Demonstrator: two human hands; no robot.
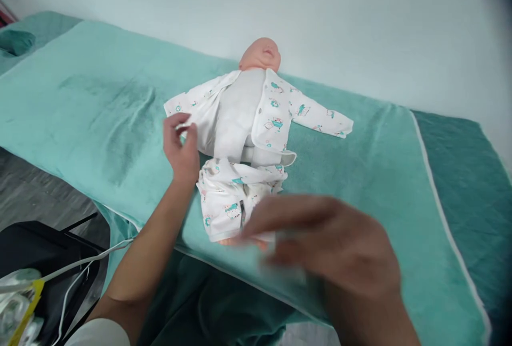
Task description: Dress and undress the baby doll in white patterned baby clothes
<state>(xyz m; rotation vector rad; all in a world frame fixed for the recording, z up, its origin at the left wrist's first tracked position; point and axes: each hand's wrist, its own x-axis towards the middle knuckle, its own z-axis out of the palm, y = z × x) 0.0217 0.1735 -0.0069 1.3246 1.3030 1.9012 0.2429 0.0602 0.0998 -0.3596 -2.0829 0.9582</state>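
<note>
A baby doll (262,54) lies on its back, its head toward the wall. Its white printed jacket (276,106) is unfastened over a plain grey-white torso, with both sleeves spread outward. White printed trousers (224,207) are bunched around the legs, and the feet show at the hems. My left hand (182,149) is beside the jacket's left-hand side, just below that sleeve, fingers curved and thumb apart; contact with the cloth is unclear. Nearer the camera, my right hand (336,244) hovers in front of the doll's feet, blurred, its fingers stretched out and thumb apart, with nothing visible in it.
A green cloth (360,175) covers the long bed, which stands against a pale wall (340,21). At the lower left are a black chair-like object (32,239), white cables (88,260) and a clear bag with a yellow strip (30,308).
</note>
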